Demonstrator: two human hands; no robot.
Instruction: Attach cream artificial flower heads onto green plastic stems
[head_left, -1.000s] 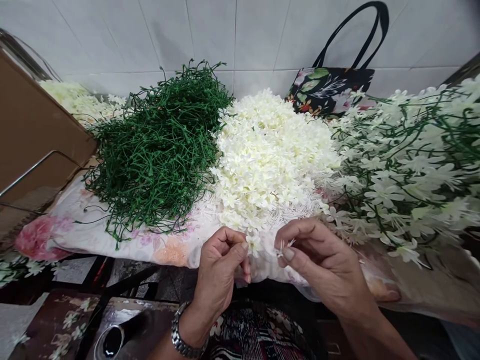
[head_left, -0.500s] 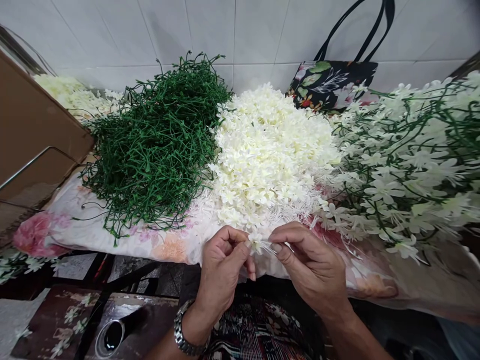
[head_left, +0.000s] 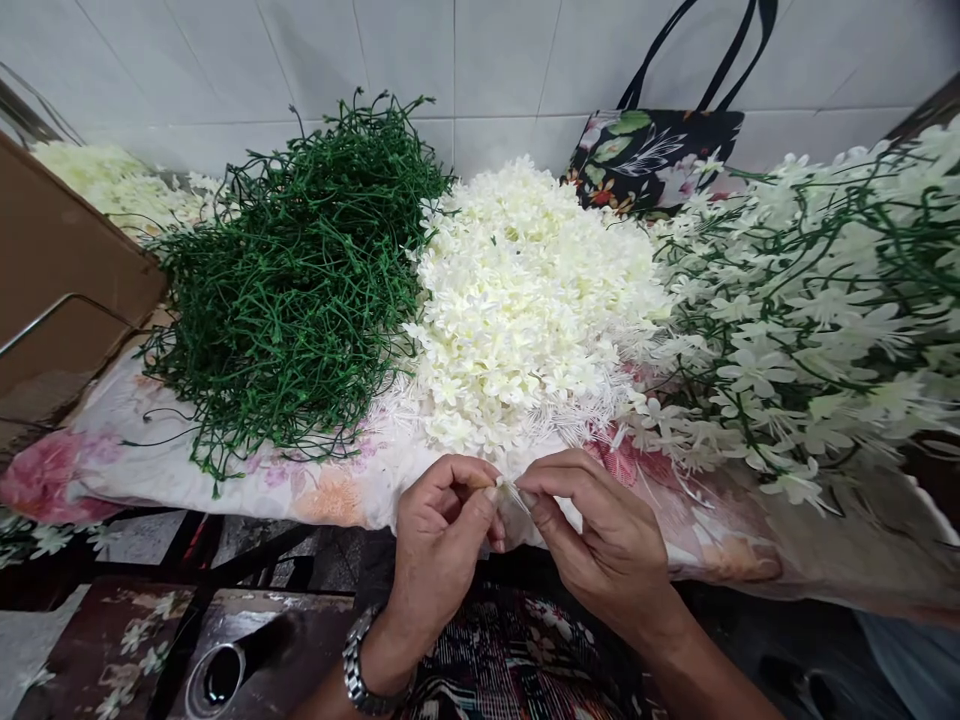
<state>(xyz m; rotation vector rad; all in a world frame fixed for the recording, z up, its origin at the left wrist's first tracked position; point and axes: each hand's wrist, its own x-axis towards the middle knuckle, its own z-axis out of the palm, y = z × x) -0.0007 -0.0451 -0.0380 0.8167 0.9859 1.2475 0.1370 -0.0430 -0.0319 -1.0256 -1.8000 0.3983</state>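
My left hand and my right hand meet at the front edge of the table, fingertips pinched together on a small white artificial flower piece. A metal watch sits on my left wrist. Just behind my hands lies a heap of loose cream-white flower heads with thin white stamen pieces at its near edge. Left of that heap is a tangle of bare green plastic stems. On the right lie assembled sprays of white flowers on green stems.
A flowered cloth covers the table. A brown cardboard box stands at the left, with more white flowers behind it. A black floral tote bag leans on the tiled wall. Below left is a dark round container.
My hands have closed the gap between them: the right hand moved left and its white piece has been brought into the flower pinched by the left hand. The view shifted slightly.
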